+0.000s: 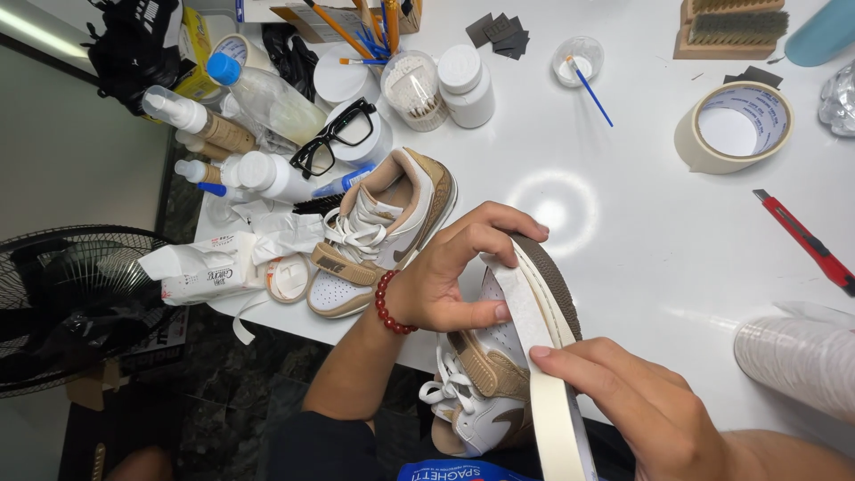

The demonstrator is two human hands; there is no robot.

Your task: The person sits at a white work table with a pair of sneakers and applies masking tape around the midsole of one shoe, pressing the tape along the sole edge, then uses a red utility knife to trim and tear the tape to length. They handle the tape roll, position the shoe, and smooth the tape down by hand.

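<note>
My left hand (454,276), with a red bead bracelet on its wrist, grips a white and tan sneaker (485,379) turned on its side, fingers over the brown sole edge and thumb pressing cream masking tape (543,356) onto the midsole. My right hand (637,401) holds the free strip of that tape, which runs down toward the lower edge of the view. The matching second sneaker (383,227) lies on the white table (641,232) just left of my left hand.
A roll of masking tape (732,127) and a red utility knife (806,240) lie to the right. Bottles, black glasses (334,138), jars, brushes and a wipes pack (200,272) crowd the left. A black fan (71,303) stands off the table's left edge.
</note>
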